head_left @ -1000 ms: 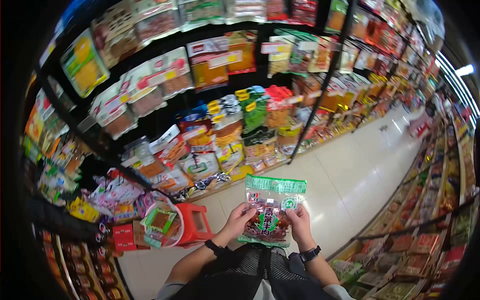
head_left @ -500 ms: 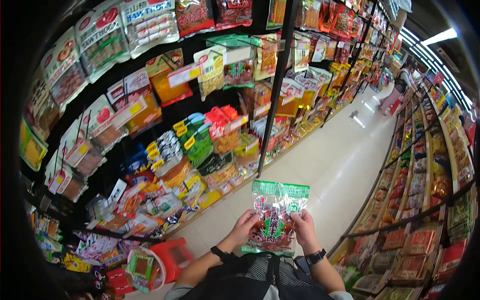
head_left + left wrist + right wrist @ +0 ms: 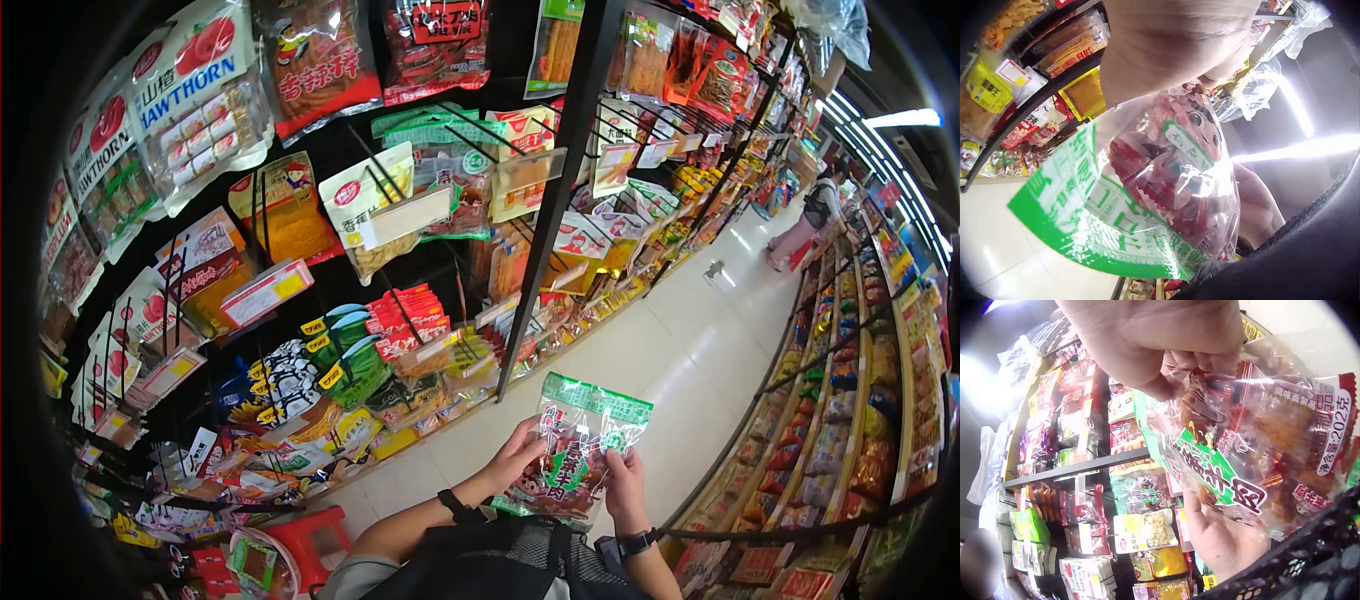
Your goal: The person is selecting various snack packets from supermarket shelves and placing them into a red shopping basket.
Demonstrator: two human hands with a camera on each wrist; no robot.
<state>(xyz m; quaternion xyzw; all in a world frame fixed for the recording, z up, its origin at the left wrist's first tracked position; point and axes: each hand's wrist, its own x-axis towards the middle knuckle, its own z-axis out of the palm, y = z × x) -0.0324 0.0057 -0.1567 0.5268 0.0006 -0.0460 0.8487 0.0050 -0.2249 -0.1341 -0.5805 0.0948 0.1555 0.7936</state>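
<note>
A clear snack bag [image 3: 572, 465] with a green top band and dark red-brown pieces inside is in front of the person's body, a little tilted. On its left edge the left hand [image 3: 516, 458] pinches it, thumb on the front. The right hand [image 3: 627, 488] grips the opposite edge in the same way. In the left wrist view the bag's green-banded end [image 3: 1116, 231] shows close up. Its printed front [image 3: 1229, 469] fills the right wrist view, with the left hand [image 3: 1225, 540] at the far edge.
Snack packets hang on hooks on a black rack [image 3: 548, 230] to the left, among them a similar green-topped bag [image 3: 440, 165]. A red stool [image 3: 312, 540] stands beside a round basket [image 3: 285, 570] at lower left. Sloped bins [image 3: 830, 420] line the right; a person [image 3: 815, 215] stands down the aisle.
The view has turned and come closer to the hanging packets, so the stool and basket sit lower. Both hands keep their hold on the bag, which now appears farther right and more tilted.
</note>
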